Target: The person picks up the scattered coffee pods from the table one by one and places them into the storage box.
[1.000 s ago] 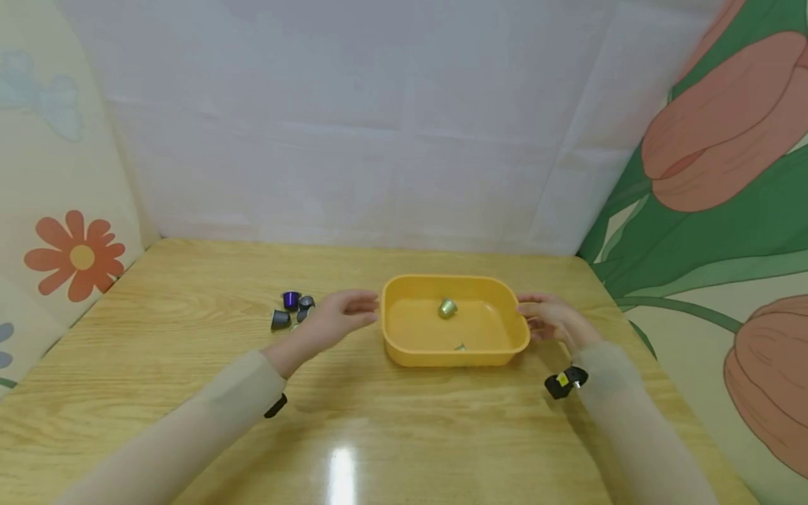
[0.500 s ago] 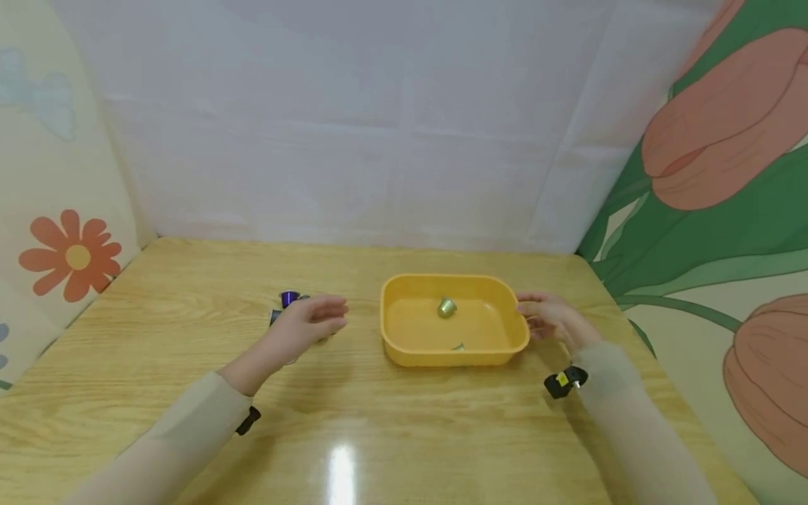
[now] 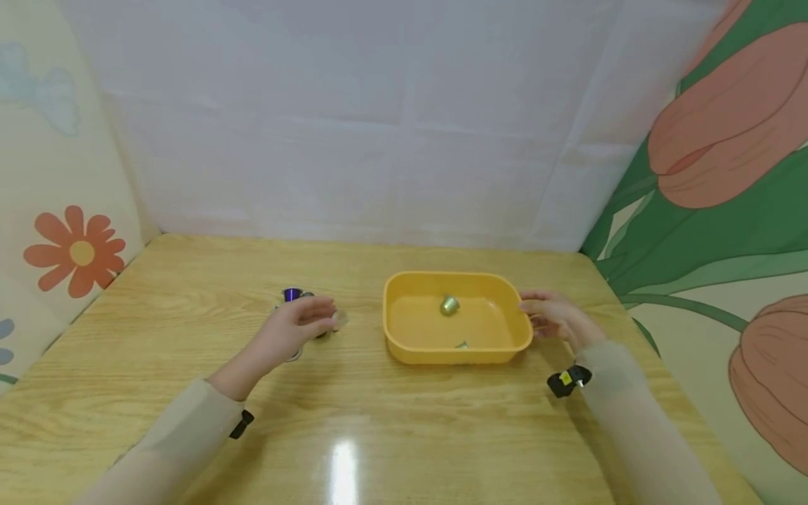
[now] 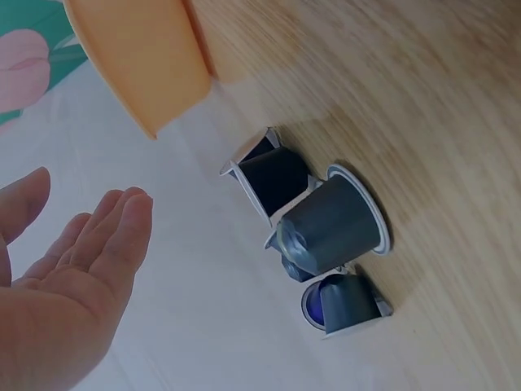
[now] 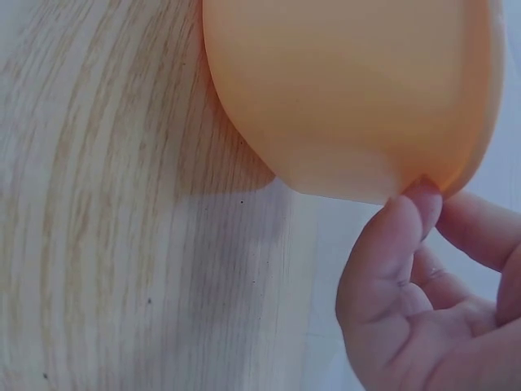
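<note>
My left hand hovers over a small cluster of coffee capsules, fingers extended and nothing held. A purple capsule shows behind it in the head view; the hand hides part of the cluster. From the left wrist, a large dark grey capsule lies tipped beside a black one, with another grey capsule below. At the far side of the yellow basin, my right hand pinches the rim at its right end. Inside the basin lies a green capsule; a second green one shows partly behind the front wall.
Both the capsules and the basin stand on a wooden table. A white cloth hangs at the back. Floral panels flank the table on the left and right.
My left hand has drawn away from the basin's left end, leftward to the capsule cluster, and now covers part of it. My right hand and the basin stay in place.
</note>
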The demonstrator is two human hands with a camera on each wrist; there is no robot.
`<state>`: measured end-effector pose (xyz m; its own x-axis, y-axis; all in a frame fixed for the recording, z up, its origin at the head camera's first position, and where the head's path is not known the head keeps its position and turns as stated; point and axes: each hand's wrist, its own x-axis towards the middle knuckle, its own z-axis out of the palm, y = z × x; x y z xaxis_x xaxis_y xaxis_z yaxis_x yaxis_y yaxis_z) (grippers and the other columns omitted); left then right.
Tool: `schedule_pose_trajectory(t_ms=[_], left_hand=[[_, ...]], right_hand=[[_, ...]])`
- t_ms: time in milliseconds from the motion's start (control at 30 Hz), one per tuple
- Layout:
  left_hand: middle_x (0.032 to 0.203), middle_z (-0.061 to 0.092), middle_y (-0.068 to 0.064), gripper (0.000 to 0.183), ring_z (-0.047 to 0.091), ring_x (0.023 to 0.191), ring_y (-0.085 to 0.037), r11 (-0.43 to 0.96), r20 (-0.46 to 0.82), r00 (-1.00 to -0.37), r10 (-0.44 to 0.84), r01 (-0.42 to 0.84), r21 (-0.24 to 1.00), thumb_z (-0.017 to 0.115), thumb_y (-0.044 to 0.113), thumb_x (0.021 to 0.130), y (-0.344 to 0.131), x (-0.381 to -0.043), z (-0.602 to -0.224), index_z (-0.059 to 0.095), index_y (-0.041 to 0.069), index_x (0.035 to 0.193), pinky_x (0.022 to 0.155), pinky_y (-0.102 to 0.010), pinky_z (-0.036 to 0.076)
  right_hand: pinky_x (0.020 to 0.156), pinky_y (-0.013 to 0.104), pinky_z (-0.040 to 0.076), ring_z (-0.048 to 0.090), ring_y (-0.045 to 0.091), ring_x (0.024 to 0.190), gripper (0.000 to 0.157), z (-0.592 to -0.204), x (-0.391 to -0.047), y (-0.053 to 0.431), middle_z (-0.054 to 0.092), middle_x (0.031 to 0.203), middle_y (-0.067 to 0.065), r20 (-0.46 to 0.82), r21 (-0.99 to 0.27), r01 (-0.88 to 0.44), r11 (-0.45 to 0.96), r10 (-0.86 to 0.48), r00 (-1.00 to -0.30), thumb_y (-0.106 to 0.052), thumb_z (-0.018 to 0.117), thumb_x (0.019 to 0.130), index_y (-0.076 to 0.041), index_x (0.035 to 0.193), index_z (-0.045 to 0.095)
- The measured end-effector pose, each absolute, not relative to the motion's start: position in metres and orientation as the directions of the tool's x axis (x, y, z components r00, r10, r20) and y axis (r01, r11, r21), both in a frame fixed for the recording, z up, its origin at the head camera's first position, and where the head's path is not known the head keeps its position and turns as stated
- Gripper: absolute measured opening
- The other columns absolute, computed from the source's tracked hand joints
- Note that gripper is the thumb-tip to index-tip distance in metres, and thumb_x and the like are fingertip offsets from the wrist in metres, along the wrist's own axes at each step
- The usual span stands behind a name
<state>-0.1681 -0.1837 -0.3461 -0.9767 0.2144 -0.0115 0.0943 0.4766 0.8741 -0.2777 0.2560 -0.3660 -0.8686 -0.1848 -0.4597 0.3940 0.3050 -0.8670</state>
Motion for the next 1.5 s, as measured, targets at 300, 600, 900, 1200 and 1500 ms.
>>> schedule_pose_trajectory(t_ms=[300,600,900,1200,1500], left_hand=[[0.137,0.05,-0.027,0.048,0.05,0.124,-0.041,0.508,0.012,-0.979,0.204,0.116,0.853,0.056,0.015,0.1,-0.193,-0.165,-0.346,0.043,-0.009,0.14,0.1,-0.05,0.045],[0.137,0.051,-0.025,0.047,0.052,0.122,-0.04,0.555,0.017,-0.986,0.166,0.107,0.825,0.056,0.017,0.1,-0.202,-0.162,-0.349,0.045,-0.007,0.139,0.098,-0.051,0.046],[0.141,0.045,-0.029,0.052,0.046,0.126,-0.045,0.588,-0.006,-0.991,0.133,0.074,0.805,0.057,0.02,0.1,-0.212,-0.158,-0.35,0.041,-0.007,0.142,0.099,-0.056,0.043],[0.132,0.052,-0.031,0.052,0.049,0.12,-0.05,0.668,0.034,-0.994,0.108,0.098,0.738,0.061,0.018,0.097,-0.227,-0.155,-0.355,0.044,-0.01,0.138,0.096,-0.059,0.044],[0.131,0.052,-0.033,0.054,0.046,0.123,-0.051,0.719,-0.038,-0.994,0.103,0.047,0.693,0.064,0.021,0.096,-0.236,-0.155,-0.364,0.045,-0.01,0.136,0.097,-0.061,0.042]], right_hand=[[0.058,0.025,0.052,0.058,0.009,0.065,0.051,-0.366,-0.278,0.256,0.061,0.079,-0.004,-0.46,-0.861,0.39,0.325,-0.171,-0.872,-0.014,0.054,0.1,0.001,0.145,0.035],[0.06,0.025,0.052,0.059,0.009,0.066,0.05,-0.366,-0.278,0.255,0.061,0.08,-0.004,-0.464,-0.861,0.4,0.315,-0.163,-0.871,-0.014,0.054,0.1,0.001,0.145,0.036],[0.059,0.024,0.053,0.059,0.01,0.066,0.047,-0.366,-0.278,0.256,0.061,0.079,-0.003,-0.462,-0.869,0.405,0.285,-0.175,-0.869,-0.011,0.053,0.1,0.003,0.142,0.037],[0.059,0.023,0.052,0.058,0.01,0.065,0.05,-0.364,-0.278,0.256,0.061,0.079,-0.003,-0.456,-0.87,0.39,0.302,-0.189,-0.87,-0.011,0.052,0.1,0.004,0.144,0.033],[0.06,0.025,0.052,0.059,0.011,0.067,0.051,-0.365,-0.278,0.256,0.062,0.081,-0.003,-0.458,-0.865,0.392,0.313,-0.172,-0.872,-0.013,0.054,0.1,0.002,0.144,0.035]])
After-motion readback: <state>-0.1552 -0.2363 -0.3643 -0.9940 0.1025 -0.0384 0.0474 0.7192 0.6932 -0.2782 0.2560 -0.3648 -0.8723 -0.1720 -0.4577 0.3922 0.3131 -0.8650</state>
